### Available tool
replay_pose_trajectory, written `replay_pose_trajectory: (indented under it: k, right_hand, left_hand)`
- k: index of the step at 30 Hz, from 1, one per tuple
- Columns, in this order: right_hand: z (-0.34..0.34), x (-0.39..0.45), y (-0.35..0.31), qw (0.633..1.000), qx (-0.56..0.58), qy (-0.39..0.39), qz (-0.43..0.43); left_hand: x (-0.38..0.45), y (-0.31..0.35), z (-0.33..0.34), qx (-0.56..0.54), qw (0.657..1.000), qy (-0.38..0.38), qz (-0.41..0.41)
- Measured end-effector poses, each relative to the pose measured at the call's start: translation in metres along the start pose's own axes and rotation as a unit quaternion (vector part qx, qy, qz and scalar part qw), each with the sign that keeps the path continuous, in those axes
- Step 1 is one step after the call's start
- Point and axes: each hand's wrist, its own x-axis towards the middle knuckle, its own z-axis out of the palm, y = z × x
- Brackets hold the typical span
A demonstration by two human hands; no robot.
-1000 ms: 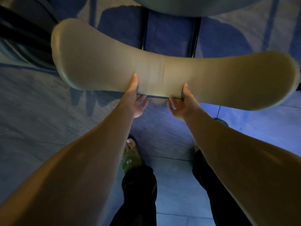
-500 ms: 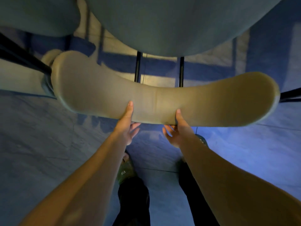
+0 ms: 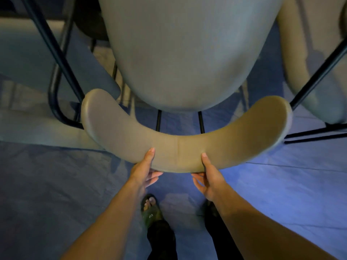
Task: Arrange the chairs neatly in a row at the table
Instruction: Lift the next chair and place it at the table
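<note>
The chair's curved backrest (image 3: 185,147) sits right in front of me, w/ its grey seat (image 3: 184,53) beyond it, pointing away toward what I take to be the table side. I can't make out the table edge itself from here. My left hand (image 3: 144,171) has the backrest near its middle: thumb up on the top face, fingers curled under the near edge. My right hand (image 3: 208,177) does the same just beside it, thumb on top, fingers underneath. Both grips are partly closed round the rim, not clamped hard as far as I can tell.

To do this step well, I think: push evenly w/ both hands so the chair goes straight and doesn't swivel. Hands are close together, so a bit wider apart would give me more control over the angle.

Another chair (image 3: 308,72) stands near on the right, its black frame (image 3: 317,76) just beside my backrest's right tip. A black leg tube (image 3: 54,59) is on the left too. Risk: clipping either frame. Keep the backrest level w/ the neighbour's, gaps equal. My sandalled foot (image 3: 150,212) is under the backrest, so watch toes.
</note>
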Motion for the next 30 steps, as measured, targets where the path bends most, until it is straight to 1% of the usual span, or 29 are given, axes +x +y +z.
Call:
replay_pose_trajectory:
  k: [4, 8, 11, 14, 18, 24, 30]
  right_hand:
    - [0.005, -0.038, -0.02, 1.0, -0.008, 0.001, -0.03]
    - [0.01, -0.094, -0.051, 0.996, -0.066, 0.039, -0.053]
    - [0.016, -0.138, -0.073, 0.992, -0.09, 0.042, -0.072]
    - [0.021, -0.172, -0.089, 0.991, -0.099, 0.04, -0.075]
    - [0.027, -0.199, -0.104, 0.992, -0.098, 0.038, -0.076]
    - [0.039, -0.217, -0.115, 0.989, -0.118, 0.056, -0.066]
    - [0.054, -0.238, -0.129, 0.985, -0.132, 0.073, -0.083]
  left_hand:
    - [-0.04, 0.029, -0.007, 0.053, 0.998, 0.031, 0.021]
    - [-0.086, 0.057, -0.009, 0.064, 0.996, 0.038, 0.038]
    - [-0.12, 0.078, -0.009, 0.071, 0.995, 0.042, 0.062]
    - [-0.149, 0.098, -0.01, 0.075, 0.994, 0.046, 0.062]
    - [-0.178, 0.117, -0.009, 0.113, 0.992, 0.037, 0.042]
    - [-0.202, 0.138, -0.009, 0.118, 0.992, 0.044, 0.024]
    - [-0.221, 0.165, -0.006, 0.144, 0.988, 0.054, 0.03]
